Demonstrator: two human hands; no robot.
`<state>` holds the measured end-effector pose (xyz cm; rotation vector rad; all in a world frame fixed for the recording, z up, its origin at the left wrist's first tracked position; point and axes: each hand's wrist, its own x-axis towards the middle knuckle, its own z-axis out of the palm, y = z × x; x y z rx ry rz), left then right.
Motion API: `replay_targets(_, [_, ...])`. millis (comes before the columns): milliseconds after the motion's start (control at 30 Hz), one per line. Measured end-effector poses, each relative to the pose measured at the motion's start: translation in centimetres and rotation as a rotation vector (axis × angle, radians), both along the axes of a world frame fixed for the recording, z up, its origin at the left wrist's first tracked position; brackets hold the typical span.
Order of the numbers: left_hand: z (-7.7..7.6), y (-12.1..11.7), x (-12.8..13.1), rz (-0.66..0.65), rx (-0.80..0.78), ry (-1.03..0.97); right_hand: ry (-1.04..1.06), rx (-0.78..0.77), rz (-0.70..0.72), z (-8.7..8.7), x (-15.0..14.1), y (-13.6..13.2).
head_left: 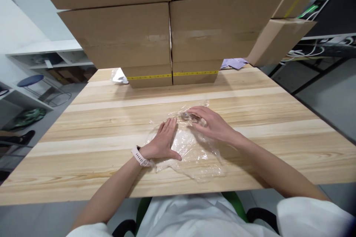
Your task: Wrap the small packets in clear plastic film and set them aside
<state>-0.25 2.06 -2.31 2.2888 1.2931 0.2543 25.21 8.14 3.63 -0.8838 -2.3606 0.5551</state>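
Note:
A crumpled sheet of clear plastic film (191, 152) lies spread on the wooden table in front of me. My left hand (164, 140) rests flat on the film's left part, fingers stretched and thumb apart, with nothing in its grip. At the film's far edge, my right hand (207, 122) curls its fingers and thumb around a bunched, shiny bit of the film. Whether something small sits inside that bunch I cannot tell. A pale pink wristband (139, 156) is on my left wrist.
Stacked cardboard boxes (125, 37) stand across the back of the wooden table (83, 144). A crumpled white piece (119, 76) lies at the back left, a purple packet (233, 63) at the back right. A blue stool (30, 80) and cables (303, 53) are beyond the table.

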Motion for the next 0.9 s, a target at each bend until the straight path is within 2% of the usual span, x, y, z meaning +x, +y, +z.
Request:
replay_targets(133, [0.4, 0.0, 0.0, 0.014, -0.021, 0.022, -0.028, -0.003, 0.071, 0.7, -1.3, 0.7])
replay_targets(233, [0.9, 0.0, -0.1, 0.014, -0.047, 0.023, -0.047, 0.0, 0.053, 0.2, -2.0, 0.8])
replay_targets(367, [1.3, 0.2, -0.6, 0.033, -0.066, 0.043, -0.128, 0.023, -0.024, -3.3, -3.2, 1.6])
replay_targets(467, [1.5, 0.6, -1.4, 0.028, -0.047, 0.148, -0.131, 0.023, -0.034, -6.1, -3.7, 2.6])
replay_targets(533, [1.9, 0.9, -2.3, 0.023, -0.035, 0.24, -0.104, 0.038, -0.04, -7.2, -3.7, 3.1])
replay_targets(700, [3.0, 1.7, -5.0, 0.145, -0.045, 0.354, -0.063, 0.039, -0.013, -7.5, -3.2, 3.6])
replay_targets(900, [3.8, 2.3, -7.7, 0.214, -0.087, 0.343, -0.06, 0.043, 0.02, -7.6, -2.4, 4.3])
